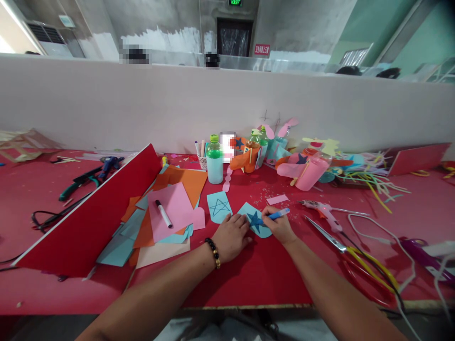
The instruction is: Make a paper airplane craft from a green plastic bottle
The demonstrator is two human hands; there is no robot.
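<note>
Blue star (254, 221) beneath the blue marker (281, 213) in the right grip (279, 226)

Pinched fast around the marker's barrel, the right grip slants it so the tip end is at the star; the star sits on a light-blue paper piece (265, 231), just left of that grip; the left grip (232, 237) lies loosely spread, clasping nothing, its fingertips touching the paper's left side; just beyond the left grip is a second paper piece (219, 206) with a star in outline; farther off that way stands a green-capped bottle (215, 170); left of the left grip, a black-and-white marker (164, 214) rests on a pink sheet (182, 204); just beyond the right grip lies a pink strip (277, 199); to its right, on the red worktop (256, 286), are a pink glue gun (327, 215) and large scissors (342, 248).
</note>
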